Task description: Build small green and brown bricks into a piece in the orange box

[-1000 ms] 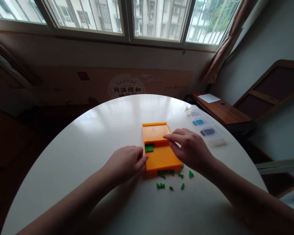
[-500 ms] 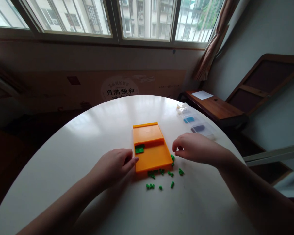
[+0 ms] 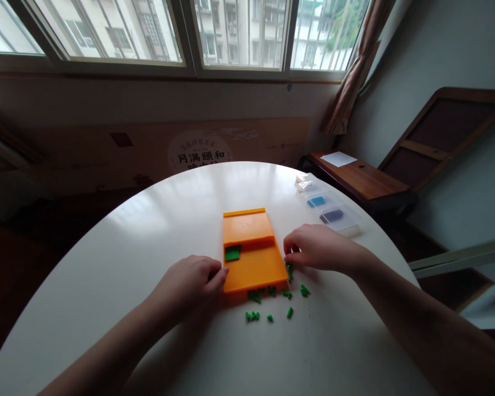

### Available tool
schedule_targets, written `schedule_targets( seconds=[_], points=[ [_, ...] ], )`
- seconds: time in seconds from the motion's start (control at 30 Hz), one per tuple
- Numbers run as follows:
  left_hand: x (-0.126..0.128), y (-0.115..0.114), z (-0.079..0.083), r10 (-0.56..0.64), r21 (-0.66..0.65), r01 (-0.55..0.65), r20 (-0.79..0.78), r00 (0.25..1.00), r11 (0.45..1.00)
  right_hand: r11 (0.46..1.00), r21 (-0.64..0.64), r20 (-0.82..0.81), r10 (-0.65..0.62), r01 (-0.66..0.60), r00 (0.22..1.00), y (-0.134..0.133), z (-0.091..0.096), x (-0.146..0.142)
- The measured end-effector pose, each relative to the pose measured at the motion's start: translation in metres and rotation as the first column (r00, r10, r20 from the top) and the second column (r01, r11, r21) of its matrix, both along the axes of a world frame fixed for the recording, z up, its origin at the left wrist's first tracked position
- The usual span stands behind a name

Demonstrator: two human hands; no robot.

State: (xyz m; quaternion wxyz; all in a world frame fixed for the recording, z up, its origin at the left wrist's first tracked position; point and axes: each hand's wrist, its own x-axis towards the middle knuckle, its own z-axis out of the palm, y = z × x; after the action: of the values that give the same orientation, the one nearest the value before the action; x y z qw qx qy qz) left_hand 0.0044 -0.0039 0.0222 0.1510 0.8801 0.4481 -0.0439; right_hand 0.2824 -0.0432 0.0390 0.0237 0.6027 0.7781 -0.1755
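Note:
An orange tray (image 3: 256, 264) lies on the round white table (image 3: 157, 231), with a small green studded plate (image 3: 232, 253) in its left corner. Several tiny green bricks (image 3: 272, 302) lie scattered on the table by the tray's near edge. My left hand (image 3: 190, 283) rests curled on the table, fingertips touching the tray's near left corner. My right hand (image 3: 317, 247) hovers at the tray's right edge, fingers pinched together just above green bricks; what the pinch holds is hidden.
Clear bags (image 3: 328, 206) with white, blue and dark pieces lie at the table's far right. A brown wooden desk (image 3: 363, 179) with a paper stands beyond the table. Windows and a curtain line the back wall.
My right hand left the tray's middle ridge, swung right and down, and now pinches at the tray's right edge. My left hand stayed at the tray's corner. The view shifted.

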Motion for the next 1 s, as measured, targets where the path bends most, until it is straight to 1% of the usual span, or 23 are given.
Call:
schedule_targets(
  seconds=[0.23,0.43,0.63,0.7,0.87,1.0],
  points=[
    [0.0001,-0.0029,-0.0001,0.006,-0.016,-0.006,-0.001,1.0,1.0,1.0,0.005,-0.027,-0.03,0.03,0.999,-0.0004,-0.0017,0.0018],
    [0.0,-0.0042,0.0008,0.013,-0.036,-0.013,-0.015,1.0,0.999,1.0,-0.031,-0.076,0.002,-0.004,0.997,-0.0017,-0.0012,0.0002],
    [0.0008,-0.0044,0.0033,0.002,-0.069,-0.005,-0.045,0.999,0.998,1.0,-0.016,-0.076,-0.009,0.008,0.997,-0.0005,-0.0023,0.0028],
    [0.0009,-0.0041,0.0032,0.004,-0.069,-0.008,-0.048,0.999,0.998,1.0,-0.011,-0.084,0.026,-0.027,0.996,-0.0003,-0.0018,0.0048],
    [0.0011,-0.0027,0.0018,0.011,-0.059,-0.014,-0.058,0.998,0.998,0.984,0.012,-0.148,0.178,-0.178,0.973,-0.0001,0.0005,0.0076],
    [0.0003,-0.0037,0.0027,0.009,-0.059,-0.012,-0.06,0.998,0.998,0.974,0.007,-0.159,0.225,-0.227,0.961,0.0003,0.0,0.009]
  ],
)
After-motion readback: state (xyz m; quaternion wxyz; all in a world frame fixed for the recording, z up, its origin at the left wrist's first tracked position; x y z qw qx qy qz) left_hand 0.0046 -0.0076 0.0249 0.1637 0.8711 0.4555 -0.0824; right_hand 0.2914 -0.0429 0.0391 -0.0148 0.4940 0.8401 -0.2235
